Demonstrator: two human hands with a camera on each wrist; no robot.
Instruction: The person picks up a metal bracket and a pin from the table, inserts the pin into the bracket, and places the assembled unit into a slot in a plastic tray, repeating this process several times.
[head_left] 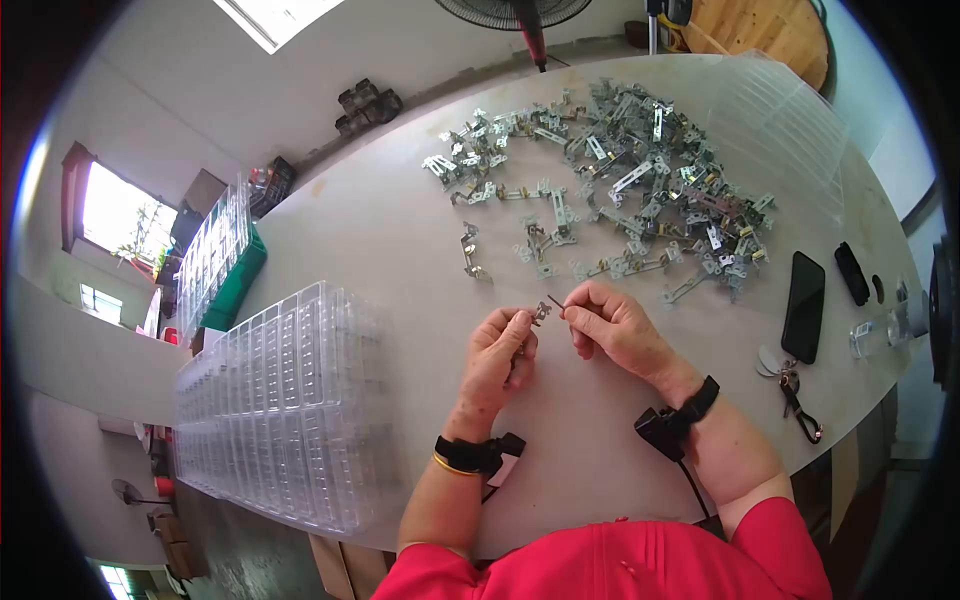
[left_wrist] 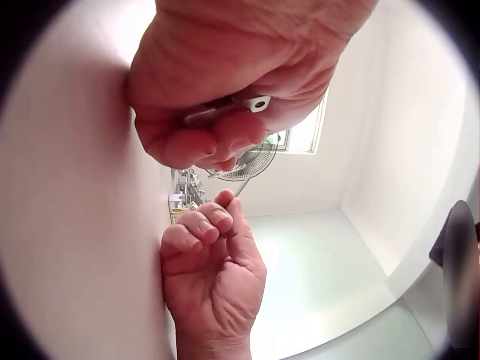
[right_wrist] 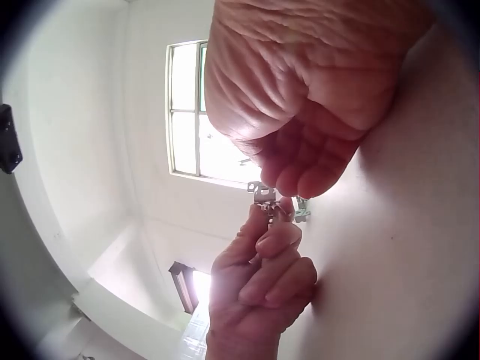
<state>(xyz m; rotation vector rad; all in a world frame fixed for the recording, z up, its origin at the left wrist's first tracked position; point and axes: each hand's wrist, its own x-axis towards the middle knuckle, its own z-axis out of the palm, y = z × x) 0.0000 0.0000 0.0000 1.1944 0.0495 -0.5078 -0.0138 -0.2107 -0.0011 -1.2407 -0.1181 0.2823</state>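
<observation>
In the head view my left hand (head_left: pixel 494 358) grips a small metal bracket (head_left: pixel 542 312) whose end sticks out past thumb and forefinger. The left wrist view shows a flat metal part with a round hole (left_wrist: pixel 259 104) inside the curled fingers. Close on its right, my right hand (head_left: pixel 618 328) pinches a thin dark rod (head_left: pixel 555 302) between thumb and forefinger, its tip angled toward the bracket. From the right wrist, the bracket end (right_wrist: pixel 263 193) appears just beyond the right fingertips. Beyond both hands lies a loose heap of similar metal brackets (head_left: pixel 650 190).
Stacked clear plastic trays (head_left: pixel 270 420) stand left, before a green crate (head_left: pixel 238 275). A black phone (head_left: pixel 804 308), keys on a strap (head_left: pixel 790 385) and a clear bottle (head_left: pixel 880 332) lie right. A transparent sheet (head_left: pixel 780 125) covers the far right corner.
</observation>
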